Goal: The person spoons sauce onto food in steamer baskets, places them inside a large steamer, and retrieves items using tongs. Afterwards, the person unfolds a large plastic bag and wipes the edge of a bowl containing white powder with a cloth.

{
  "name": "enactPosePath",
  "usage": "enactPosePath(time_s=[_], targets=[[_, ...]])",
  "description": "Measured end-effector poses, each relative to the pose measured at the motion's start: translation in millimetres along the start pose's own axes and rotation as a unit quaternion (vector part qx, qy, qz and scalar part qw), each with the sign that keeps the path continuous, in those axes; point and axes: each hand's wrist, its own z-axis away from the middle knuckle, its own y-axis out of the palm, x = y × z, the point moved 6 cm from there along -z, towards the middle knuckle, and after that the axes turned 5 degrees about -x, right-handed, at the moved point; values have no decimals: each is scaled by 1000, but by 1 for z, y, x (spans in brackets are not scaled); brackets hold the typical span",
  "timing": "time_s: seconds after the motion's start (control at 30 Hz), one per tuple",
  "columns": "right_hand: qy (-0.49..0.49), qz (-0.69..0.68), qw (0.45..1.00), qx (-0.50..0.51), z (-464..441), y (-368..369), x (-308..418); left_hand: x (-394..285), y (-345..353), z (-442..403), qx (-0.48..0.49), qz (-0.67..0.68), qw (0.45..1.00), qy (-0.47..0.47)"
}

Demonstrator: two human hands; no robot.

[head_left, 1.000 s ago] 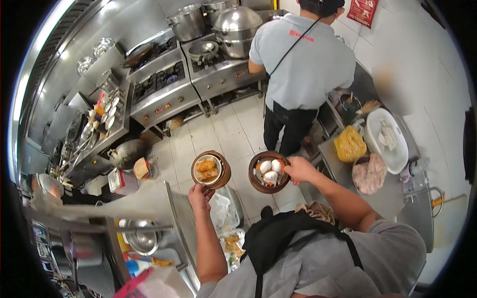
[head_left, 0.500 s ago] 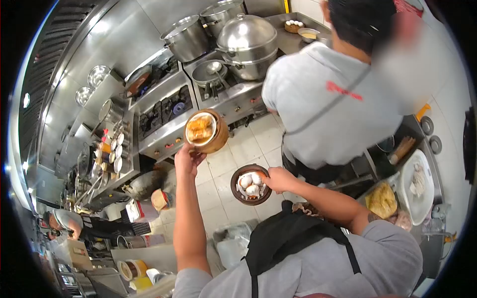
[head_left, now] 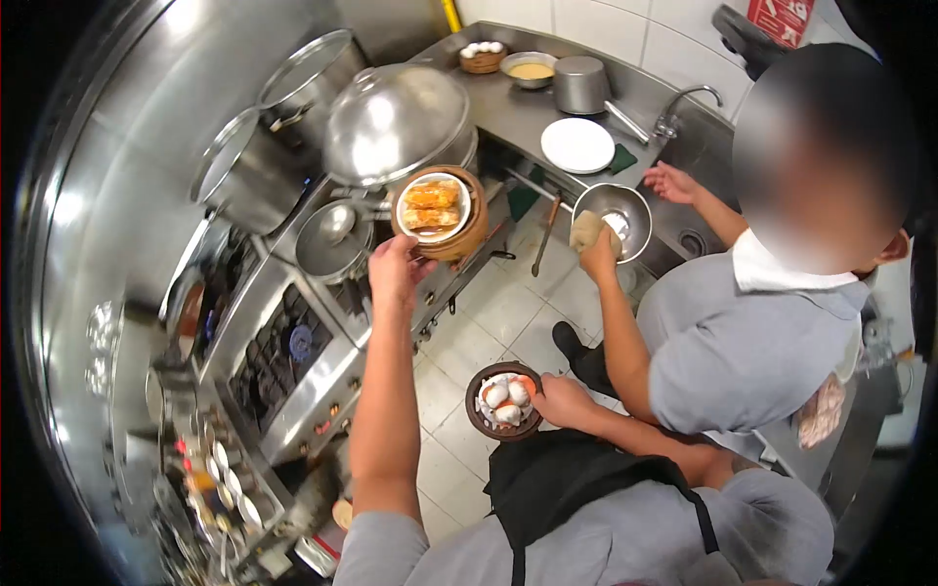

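At the left, the stove (head_left: 327, 376) carries a pan (head_left: 311, 256) with a ladle in it, and toward its back corner a large pot under a domed lid (head_left: 396, 122); the lid is on. In front of that lid, past the stove's front edge as seen from the head, the left hand (head_left: 399, 273) holds up a bamboo basket (head_left: 476, 217). Its grip is closed at the near rim, thumb on top. Inside sits a white bowl (head_left: 459, 213) of orange-glazed rolls (head_left: 430, 203), filled and upright enough that they lie in place.

Further right and lower, over the floor, the right hand (head_left: 565, 400) has its grip closed on the right rim of a dark basket (head_left: 475, 415), which holds three white rounded pieces (head_left: 496, 395) with orange showing beside them.

So the filling and lifting look done for both baskets; setting down is not, as each appears to hang from its hand.

Beyond, the counter (head_left: 508, 112) has a small basket of white balls (head_left: 483, 61) at its back left corner and a plate (head_left: 577, 145) near its front edge. At the right, a co-worker holds a steel pan (head_left: 635, 210) with a cloth (head_left: 588, 232).
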Motion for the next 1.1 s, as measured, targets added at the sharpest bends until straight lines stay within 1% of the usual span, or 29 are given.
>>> enactPosePath(time_s=[0.1,0.13,0.2,0.27,0.33,0.4,0.57,0.67,0.7,0.8,0.83,0.87,0.93,0.97,1.03,1.07,1.1], targets=[[44,-10,997,-68,-18,7,0,23,43,-49,50,26,998,-23],[62,-18,994,-89,-26,8,0,17,64,-48,69,30,996,-48],[83,-18,990,-117,-37,4,4,43,94,-92,85,28,994,-64],[111,-26,985,-129,-47,-5,10,54,125,-111,67,11,991,-114],[135,-46,980,-137,-57,-12,12,80,155,-151,70,10,992,-100],[155,-73,974,-146,-70,-22,10,88,185,-175,50,0,992,-113],[168,-25,964,-207,-107,-67,-7,106,245,-240,-17,1,994,-109],[180,-34,954,-239,-125,-94,-17,118,273,-282,-66,-25,992,-108],[194,-34,948,-249,-131,-100,-21,118,282,-289,-44,-19,992,-120],[224,-72,935,-263,-146,-118,-31,121,295,-304,-95,-39,987,-121],[234,-43,933,-270,-149,-125,-32,130,297,-320,-104,-61,986,-114],[245,-61,929,-269,-153,-130,-35,141,302,-334,-95,-74,986,-120],[264,-93,924,-261,-160,-141,-39,136,304,-341,-81,-97,983,-131],[269,-105,916,-277,-164,-146,-40,135,306,-342,-74,-111,981,-141],[270,-98,911,-297,-174,-156,-56,159,328,-379,6,-266,962,-53],[271,-96,907,-306,-179,-159,-55,169,332,-390,46,-343,938,-9],[278,-134,905,-292,-176,-183,-25,116,334,-345,101,-421,900,55]])
